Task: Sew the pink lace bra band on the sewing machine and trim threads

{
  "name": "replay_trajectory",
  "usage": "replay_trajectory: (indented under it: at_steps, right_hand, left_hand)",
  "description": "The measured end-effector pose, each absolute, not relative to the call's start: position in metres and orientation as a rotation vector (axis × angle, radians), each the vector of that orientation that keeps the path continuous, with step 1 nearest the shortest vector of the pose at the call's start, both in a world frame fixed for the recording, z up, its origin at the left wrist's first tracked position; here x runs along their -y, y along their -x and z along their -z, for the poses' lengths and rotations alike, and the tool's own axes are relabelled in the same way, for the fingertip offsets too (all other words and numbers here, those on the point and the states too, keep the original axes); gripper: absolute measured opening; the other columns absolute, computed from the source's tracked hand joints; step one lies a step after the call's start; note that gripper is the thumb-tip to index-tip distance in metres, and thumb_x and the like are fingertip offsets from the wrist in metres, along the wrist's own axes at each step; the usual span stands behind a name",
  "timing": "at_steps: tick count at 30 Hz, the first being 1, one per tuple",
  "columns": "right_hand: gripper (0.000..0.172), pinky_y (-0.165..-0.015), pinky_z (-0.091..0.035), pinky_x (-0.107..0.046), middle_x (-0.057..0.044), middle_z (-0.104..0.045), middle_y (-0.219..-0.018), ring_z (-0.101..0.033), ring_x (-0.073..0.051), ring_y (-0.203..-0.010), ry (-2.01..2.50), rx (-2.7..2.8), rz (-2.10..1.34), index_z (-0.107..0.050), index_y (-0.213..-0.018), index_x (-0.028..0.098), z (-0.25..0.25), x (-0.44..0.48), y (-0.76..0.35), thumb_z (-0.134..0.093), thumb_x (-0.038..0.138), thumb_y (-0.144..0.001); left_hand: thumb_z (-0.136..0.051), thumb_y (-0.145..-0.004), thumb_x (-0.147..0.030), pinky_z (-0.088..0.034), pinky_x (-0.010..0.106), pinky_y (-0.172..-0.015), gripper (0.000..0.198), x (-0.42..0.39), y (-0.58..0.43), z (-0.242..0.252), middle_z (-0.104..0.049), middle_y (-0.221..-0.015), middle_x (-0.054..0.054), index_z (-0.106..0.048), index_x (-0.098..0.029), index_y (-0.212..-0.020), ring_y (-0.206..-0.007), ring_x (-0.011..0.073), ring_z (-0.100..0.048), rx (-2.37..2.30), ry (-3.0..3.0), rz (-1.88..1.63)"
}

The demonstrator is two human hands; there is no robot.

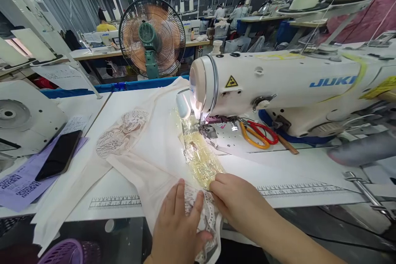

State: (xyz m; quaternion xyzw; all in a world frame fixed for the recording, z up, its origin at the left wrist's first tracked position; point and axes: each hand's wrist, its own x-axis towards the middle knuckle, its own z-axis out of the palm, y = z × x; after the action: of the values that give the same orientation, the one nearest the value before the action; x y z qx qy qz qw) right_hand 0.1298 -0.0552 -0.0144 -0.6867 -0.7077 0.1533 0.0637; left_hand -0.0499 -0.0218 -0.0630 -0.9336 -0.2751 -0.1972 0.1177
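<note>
A white garment (145,148) with lace panels lies across the sewing table and runs under the presser foot (208,131) of a white JUKI sewing machine (278,86). A shiny yellowish strip (201,156) lies along the seam toward me. My left hand (177,229) rests flat on the cloth and lace at the near edge, fingers stretched out. My right hand (235,200) presses on the near end of the strip, with its fingers curled down onto the fabric.
Orange and red scissors (258,134) lie on the machine bed beside a wooden stick (287,144). A black phone (59,154) sits on purple papers at left. A fan (152,37) stands behind the table. A purple basket (66,251) is below the near edge. Other workers sit far back.
</note>
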Motion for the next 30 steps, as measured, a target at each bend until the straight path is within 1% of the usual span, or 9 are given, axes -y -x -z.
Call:
replay_trajectory:
  at_steps: [4, 7, 9, 12, 17, 23, 30]
  right_hand:
    - [0.019, -0.058, -0.035, -0.028, -0.004, -0.056, -0.075, -0.053, -0.018, -0.071, 2.060, 2.092, -0.476, -0.054, -0.069, 0.016, 0.013, 0.056, -0.128, -0.045, 0.007, -0.083]
    - [0.017, -0.058, -0.036, -0.028, -0.004, -0.056, -0.075, -0.053, -0.018, -0.072, 2.013, 2.060, -0.482, -0.055, -0.070, 0.016, 0.018, 0.052, -0.125, -0.046, 0.008, -0.083]
    - [0.016, -0.059, -0.037, -0.028, -0.004, -0.056, -0.075, -0.054, -0.018, -0.072, 1.990, 2.039, -0.489, -0.056, -0.071, 0.016, 0.021, 0.051, -0.125, -0.047, 0.008, -0.082]
    - [0.016, -0.059, -0.038, -0.028, -0.004, -0.057, -0.076, -0.054, -0.018, -0.072, 1.957, 1.977, -0.487, -0.057, -0.074, 0.016, 0.022, 0.055, -0.132, -0.047, 0.010, -0.083]
    - [0.016, -0.059, -0.038, -0.027, -0.003, -0.057, -0.074, -0.053, -0.017, -0.070, 1.928, 1.888, -0.496, -0.057, -0.074, 0.018, 0.024, 0.066, -0.141, -0.047, 0.011, -0.083]
    - [0.016, -0.059, -0.039, -0.027, -0.003, -0.057, -0.075, -0.054, -0.017, -0.071, 1.934, 1.918, -0.483, -0.060, -0.076, 0.017, 0.030, 0.061, -0.130, -0.047, 0.010, -0.083]
    - [0.016, -0.056, -0.035, -0.027, -0.003, -0.056, -0.073, -0.051, -0.017, -0.068, 1.961, 1.974, -0.463, -0.055, -0.069, 0.017, 0.030, 0.063, -0.133, -0.047, 0.009, -0.081]
  left_hand:
    - [-0.071, -0.058, -0.065, -0.051, 0.043, -0.083, 0.074, 0.026, 0.048, 0.072, -0.051, -0.127, 0.017, -0.056, -0.031, -0.122, -0.110, 0.0334, -0.053, 0.924, 2.748, 0.596]
    - [-0.073, -0.055, -0.065, -0.048, 0.045, -0.087, 0.077, 0.028, 0.048, 0.077, -0.047, -0.133, 0.015, -0.057, -0.030, -0.121, -0.114, 0.0350, -0.049, 0.972, 2.760, 0.619]
    - [-0.073, -0.057, -0.064, -0.047, 0.045, -0.089, 0.077, 0.029, 0.049, 0.075, -0.047, -0.134, 0.012, -0.055, -0.030, -0.124, -0.115, 0.0356, -0.048, 0.944, 2.802, 0.540]
    - [-0.072, -0.060, -0.062, -0.045, 0.047, -0.092, 0.077, 0.030, 0.050, 0.066, -0.048, -0.135, 0.010, -0.051, -0.032, -0.128, -0.119, 0.0368, -0.045, 0.950, 2.875, 0.414]
    - [-0.075, -0.053, -0.064, -0.044, 0.050, -0.093, 0.084, 0.031, 0.048, 0.056, -0.045, -0.138, 0.012, -0.050, -0.034, -0.128, -0.122, 0.0388, -0.042, 0.997, 2.956, 0.321]
    - [-0.077, -0.055, -0.058, -0.043, 0.050, -0.093, 0.083, 0.031, 0.046, 0.052, -0.046, -0.137, 0.013, -0.050, -0.034, -0.129, -0.122, 0.0383, -0.042, 0.984, 2.950, 0.261]
    - [-0.076, -0.060, -0.055, -0.044, 0.049, -0.091, 0.077, 0.030, 0.048, 0.053, -0.047, -0.136, 0.013, -0.049, -0.034, -0.129, -0.122, 0.0379, -0.042, 0.944, 2.934, 0.273]
